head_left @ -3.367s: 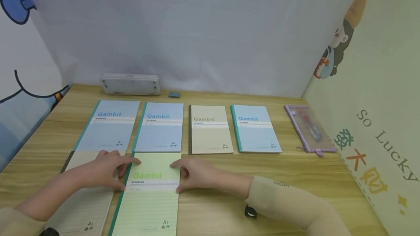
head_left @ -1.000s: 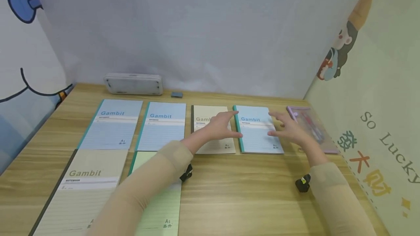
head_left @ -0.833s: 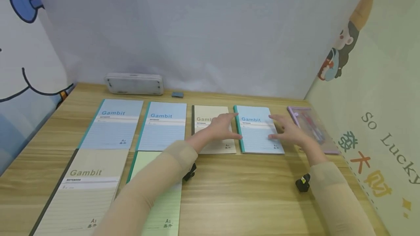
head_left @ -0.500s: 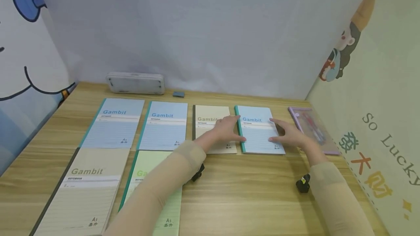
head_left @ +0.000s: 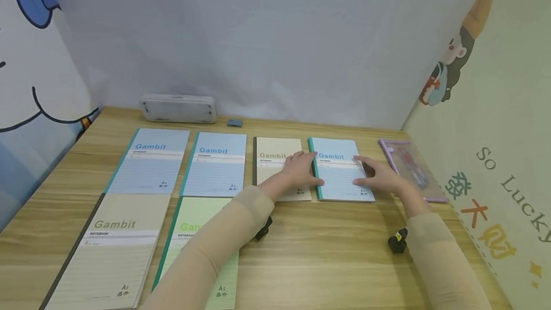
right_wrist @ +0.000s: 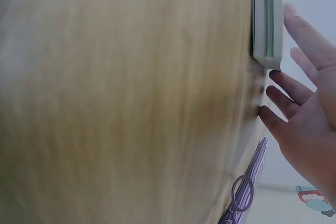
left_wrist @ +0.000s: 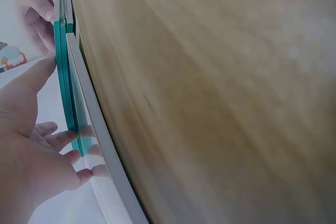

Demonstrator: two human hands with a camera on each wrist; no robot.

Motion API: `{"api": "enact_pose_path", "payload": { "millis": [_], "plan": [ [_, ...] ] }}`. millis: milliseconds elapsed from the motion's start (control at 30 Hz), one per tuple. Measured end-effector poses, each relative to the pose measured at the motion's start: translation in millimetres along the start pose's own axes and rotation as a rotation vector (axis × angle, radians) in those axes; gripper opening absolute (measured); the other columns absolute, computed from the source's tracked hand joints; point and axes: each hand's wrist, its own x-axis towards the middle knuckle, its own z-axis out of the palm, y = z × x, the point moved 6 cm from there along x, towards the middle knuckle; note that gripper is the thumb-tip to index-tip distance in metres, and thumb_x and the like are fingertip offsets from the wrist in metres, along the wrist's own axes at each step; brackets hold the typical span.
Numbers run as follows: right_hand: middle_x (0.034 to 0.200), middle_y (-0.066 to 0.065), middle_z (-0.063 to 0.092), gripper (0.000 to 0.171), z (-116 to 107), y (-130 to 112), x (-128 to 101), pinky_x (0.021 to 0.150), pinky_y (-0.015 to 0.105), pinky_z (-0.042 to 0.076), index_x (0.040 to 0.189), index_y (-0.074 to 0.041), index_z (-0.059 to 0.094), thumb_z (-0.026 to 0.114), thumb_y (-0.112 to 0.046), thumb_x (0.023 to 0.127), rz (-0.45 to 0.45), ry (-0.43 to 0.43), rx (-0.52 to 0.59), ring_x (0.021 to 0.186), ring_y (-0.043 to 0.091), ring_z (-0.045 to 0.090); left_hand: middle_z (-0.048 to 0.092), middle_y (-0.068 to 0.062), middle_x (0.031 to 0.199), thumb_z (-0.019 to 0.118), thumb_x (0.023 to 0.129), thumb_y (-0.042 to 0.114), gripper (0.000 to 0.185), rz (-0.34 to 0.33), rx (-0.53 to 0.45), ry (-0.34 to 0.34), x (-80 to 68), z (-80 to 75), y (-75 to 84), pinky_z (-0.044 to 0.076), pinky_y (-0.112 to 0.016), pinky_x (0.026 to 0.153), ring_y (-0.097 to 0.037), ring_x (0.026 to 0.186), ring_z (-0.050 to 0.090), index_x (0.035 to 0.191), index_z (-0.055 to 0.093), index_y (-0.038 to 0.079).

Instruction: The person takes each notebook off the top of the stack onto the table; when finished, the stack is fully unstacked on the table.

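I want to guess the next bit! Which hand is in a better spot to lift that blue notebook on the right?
Probably the left hand: its thumb and fingers already touch the teal spine of the blue notebook. The right hand reaches the other edge with straight fingers, so it looks better for steadying.

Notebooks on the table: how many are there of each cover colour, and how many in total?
Blue: 3
Beige: 2
Green: 1
Total: 6 notebooks. The hands rest at the two sides of the rightmost blue one.
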Motion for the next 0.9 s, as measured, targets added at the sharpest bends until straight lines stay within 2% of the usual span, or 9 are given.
{"api": "enact_pose_path", "payload": {
  "millis": [267, 333, 433, 500, 567, 667, 767, 900],
  "plan": [
    [0.152, 0.022, 0.025, 0.083, -7.6, -6.8, -0.8, 0.106, 0.064, 0.02, 0.149, -0.014, 0.03, 0.07, -0.042, 0.082, -0.02, 0.053, -0.016, 0.136, 0.048, 0.021, 0.031, -0.006, 0.152, 0.074, 0.077, 0.047, 0.097, 0.015, -0.076, 0.013, 0.2, -1.3, 1.9, 0.018, -0.046, 0.114, -0.029, 0.142, 0.021, 0.151, 0.022, 0.013],
    [0.151, 0.023, 0.026, 0.082, -10.8, -9.0, -2.4, 0.106, 0.063, 0.02, 0.148, -0.011, 0.03, 0.071, -0.039, 0.083, -0.034, 0.064, 0.006, 0.136, 0.047, 0.022, 0.031, -0.006, 0.152, 0.075, 0.077, 0.046, 0.097, 0.025, -0.097, 0.018, -0.1, -2.7, 2.5, 0.019, -0.045, 0.114, -0.028, 0.142, 0.023, 0.151, 0.021, 0.014],
    [0.149, 0.026, 0.028, 0.079, -16.4, -10.4, -5.4, 0.104, 0.06, 0.028, 0.148, -0.009, 0.029, 0.07, -0.031, 0.085, -0.04, 0.074, 0.109, 0.133, 0.048, 0.029, 0.032, -0.006, 0.152, 0.077, 0.077, 0.039, 0.096, 0.04, -0.177, 0.03, -0.9, -6.7, 4.5, 0.023, -0.04, 0.113, -0.025, 0.14, 0.028, 0.151, 0.021, 0.014],
    [0.149, 0.026, 0.028, 0.078, -21.2, -11.6, -7.1, 0.102, 0.056, 0.035, 0.149, -0.008, 0.027, 0.07, -0.026, 0.086, -0.046, 0.088, 0.181, 0.13, 0.047, 0.035, 0.038, -0.006, 0.148, 0.078, 0.078, 0.032, 0.095, 0.042, -0.256, 0.035, -1.3, -9.2, 5.6, 0.033, -0.035, 0.109, -0.023, 0.132, 0.04, 0.151, 0.021, 0.015],
    [0.15, 0.024, 0.028, 0.078, -26.2, -13.4, -8.6, 0.098, 0.053, 0.041, 0.149, -0.008, 0.026, 0.069, -0.023, 0.087, -0.056, 0.103, 0.233, 0.126, 0.046, 0.042, 0.048, -0.007, 0.138, 0.079, 0.078, 0.025, 0.093, 0.044, -0.34, 0.041, -1.3, -11.1, 6.6, 0.043, -0.029, 0.099, -0.019, 0.119, 0.052, 0.151, 0.022, 0.015],
    [0.152, 0.021, 0.025, 0.077, -33.2, -17.2, -11.1, 0.093, 0.052, 0.045, 0.149, -0.01, 0.026, 0.069, -0.022, 0.087, -0.068, 0.126, 0.211, 0.12, 0.044, 0.048, 0.057, -0.008, 0.118, 0.078, 0.078, 0.018, 0.09, 0.037, -0.428, 0.049, -1.7, -12.5, 7.6, 0.05, -0.021, 0.078, -0.013, 0.094, 0.06, 0.15, 0.024, 0.016],
    [0.153, 0.019, 0.024, 0.077, -38.1, -20.2, -14.0, 0.09, 0.051, 0.047, 0.15, -0.013, 0.026, 0.068, -0.024, 0.087, -0.063, 0.14, 0.173, 0.118, 0.042, 0.051, 0.056, -0.009, 0.124, 0.077, 0.078, 0.014, 0.088, 0.029, -0.488, 0.084, -2.1, -15.8, 7.9, 0.05, -0.019, 0.07, -0.009, 0.083, 0.06, 0.15, 0.026, 0.015],
    [0.149, 0.019, 0.032, 0.076, -43.1, -24.2, -17.7, 0.09, 0.05, 0.048, 0.15, -0.019, 0.027, 0.069, -0.028, 0.087, -0.038, 0.172, 0.15, 0.115, 0.038, 0.054, 0.044, -0.007, 0.142, 0.078, 0.077, 0.012, 0.086, 0.011, -0.547, 0.16, -1.9, -24.0, 5.9, 0.05, -0.02, 0.07, -0.011, 0.083, 0.061, 0.148, 0.03, 0.017]
  ]
}}
